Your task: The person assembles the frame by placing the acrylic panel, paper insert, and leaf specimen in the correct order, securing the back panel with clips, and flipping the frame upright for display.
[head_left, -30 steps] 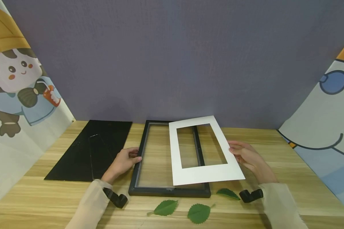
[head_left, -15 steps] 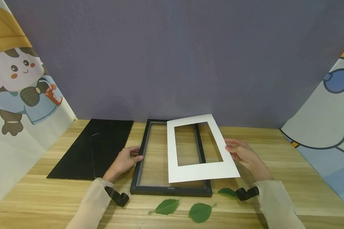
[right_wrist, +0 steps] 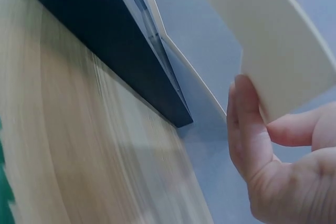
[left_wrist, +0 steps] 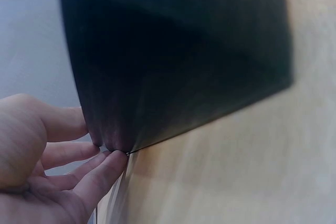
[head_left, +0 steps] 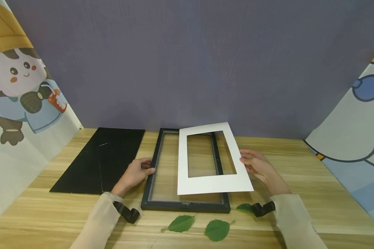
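A black picture frame (head_left: 187,206) with a see-through pane lies on the wooden table. My left hand (head_left: 134,176) grips its left side, thumb on the top edge; in the left wrist view the fingers (left_wrist: 102,179) press against the dark frame side (left_wrist: 173,77). With my right hand (head_left: 261,169) I pinch the right edge of a white picture mat (head_left: 215,184). The mat tilts above the right part of the frame. In the right wrist view, thumb and fingers (right_wrist: 249,114) hold the mat (right_wrist: 289,51), apart from the frame's near bar (right_wrist: 121,51).
Left of the frame lies a black backing board (head_left: 78,169). Three green leaves lie along the front: a left leaf (head_left: 182,223), a middle leaf (head_left: 217,230), and a right leaf (head_left: 245,207) partly behind the right wrist camera (head_left: 263,209). A grey panel (head_left: 187,69) rises behind the table.
My right hand has carried the white mat leftward, farther over the frame. The left hand keeps its grip on the frame's side, and the frame stays in place.
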### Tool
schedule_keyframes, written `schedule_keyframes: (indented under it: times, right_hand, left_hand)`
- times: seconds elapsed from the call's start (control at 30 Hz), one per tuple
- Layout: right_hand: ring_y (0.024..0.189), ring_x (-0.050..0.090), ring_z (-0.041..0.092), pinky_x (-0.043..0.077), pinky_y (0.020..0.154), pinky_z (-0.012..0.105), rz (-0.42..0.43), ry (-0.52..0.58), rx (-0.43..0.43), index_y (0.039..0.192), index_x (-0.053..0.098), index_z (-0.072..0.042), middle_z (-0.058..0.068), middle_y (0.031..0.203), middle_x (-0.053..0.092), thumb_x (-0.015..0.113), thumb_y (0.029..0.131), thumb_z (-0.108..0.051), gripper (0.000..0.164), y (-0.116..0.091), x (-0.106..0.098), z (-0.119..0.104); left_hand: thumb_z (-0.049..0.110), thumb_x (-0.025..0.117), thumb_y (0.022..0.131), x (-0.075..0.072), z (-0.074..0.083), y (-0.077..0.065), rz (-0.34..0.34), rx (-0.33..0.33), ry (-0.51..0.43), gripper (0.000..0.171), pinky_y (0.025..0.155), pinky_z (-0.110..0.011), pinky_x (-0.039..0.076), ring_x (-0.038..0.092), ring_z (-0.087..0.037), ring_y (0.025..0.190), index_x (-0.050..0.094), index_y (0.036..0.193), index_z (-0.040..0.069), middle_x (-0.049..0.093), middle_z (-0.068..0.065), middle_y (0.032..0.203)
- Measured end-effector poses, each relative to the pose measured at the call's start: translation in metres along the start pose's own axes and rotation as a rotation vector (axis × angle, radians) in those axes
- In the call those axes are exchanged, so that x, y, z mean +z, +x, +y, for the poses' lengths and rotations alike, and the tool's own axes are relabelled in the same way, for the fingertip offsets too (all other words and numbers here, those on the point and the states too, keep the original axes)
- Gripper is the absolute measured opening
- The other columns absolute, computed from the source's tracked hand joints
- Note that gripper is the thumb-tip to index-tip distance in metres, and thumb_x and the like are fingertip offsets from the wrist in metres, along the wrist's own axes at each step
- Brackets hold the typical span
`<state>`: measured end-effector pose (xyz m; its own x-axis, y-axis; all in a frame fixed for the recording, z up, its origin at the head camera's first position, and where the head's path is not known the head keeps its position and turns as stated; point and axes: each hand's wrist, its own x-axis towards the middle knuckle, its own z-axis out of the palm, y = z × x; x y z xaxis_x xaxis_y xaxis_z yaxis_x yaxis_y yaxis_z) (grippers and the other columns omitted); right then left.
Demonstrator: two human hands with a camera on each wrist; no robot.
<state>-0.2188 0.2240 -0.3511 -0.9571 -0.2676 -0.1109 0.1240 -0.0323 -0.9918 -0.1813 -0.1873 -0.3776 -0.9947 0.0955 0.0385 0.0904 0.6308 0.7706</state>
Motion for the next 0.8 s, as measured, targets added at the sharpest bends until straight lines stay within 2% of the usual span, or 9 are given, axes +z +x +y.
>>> schedule_keyframes:
  times: [0.2,0.37,0.57,0.8]
  right_hand:
    - [0.068,0.055,0.001,0.041,0.054,0.014,-0.002,-0.011,0.005,0.138,0.025,0.017,-0.010,0.089,0.064,0.046,0.093,0.008,0.051,0.002,0.008,-0.001]
    - [0.072,0.056,0.001,0.045,0.059,0.015,-0.012,-0.020,0.020,0.141,0.018,0.017,-0.011,0.090,0.062,0.042,0.094,0.008,0.054,0.004,0.013,-0.001]
    - [0.070,0.055,0.001,0.042,0.056,0.014,-0.004,-0.014,0.034,0.140,0.021,0.015,-0.010,0.090,0.061,0.044,0.093,0.008,0.052,0.006,0.020,0.000]
    - [0.075,0.058,0.002,0.048,0.062,0.017,-0.001,-0.016,0.034,0.141,0.020,0.015,-0.009,0.092,0.060,0.045,0.094,0.007,0.054,0.010,0.030,0.001]
  left_hand:
    - [0.010,0.063,0.091,0.000,0.000,0.001,0.000,-0.006,0.008,0.048,0.088,-0.045,0.052,0.059,-0.037,0.111,0.050,0.134,-0.006,0.059,-0.025,0.123]
    - [0.010,0.063,0.091,0.000,0.000,0.001,-0.004,-0.001,0.000,0.048,0.088,-0.045,0.052,0.059,-0.037,0.111,0.049,0.134,-0.006,0.059,-0.025,0.123]
    - [0.009,0.063,0.091,0.000,0.000,0.000,-0.003,-0.001,0.001,0.048,0.088,-0.045,0.052,0.059,-0.037,0.111,0.049,0.133,-0.006,0.060,-0.025,0.123]
    - [0.009,0.063,0.090,0.000,0.001,0.001,-0.004,-0.008,0.002,0.048,0.088,-0.045,0.052,0.059,-0.037,0.111,0.049,0.133,-0.006,0.059,-0.025,0.123]
